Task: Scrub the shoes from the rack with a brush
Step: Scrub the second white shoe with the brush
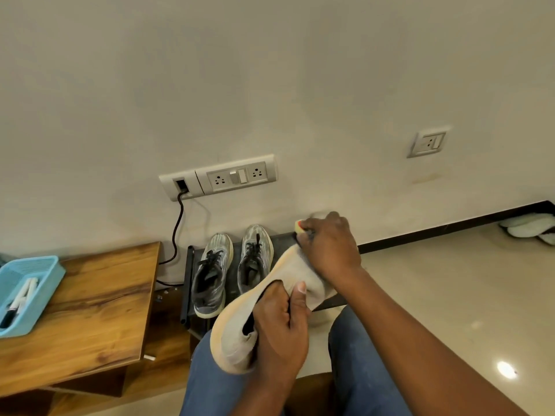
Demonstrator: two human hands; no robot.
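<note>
The left hand (280,319) grips a pale grey shoe (270,301) at its collar, fingers tucked into the opening — the shoe is held above the person's lap, toe toward the wall. The right hand (329,247) curls round a brush (301,227) with a yellow end, pressed at the toe. Behind, a grey pair of sneakers (231,268) sits on the dark rack (187,283), beside the wooden worktop (99,298).
</note>
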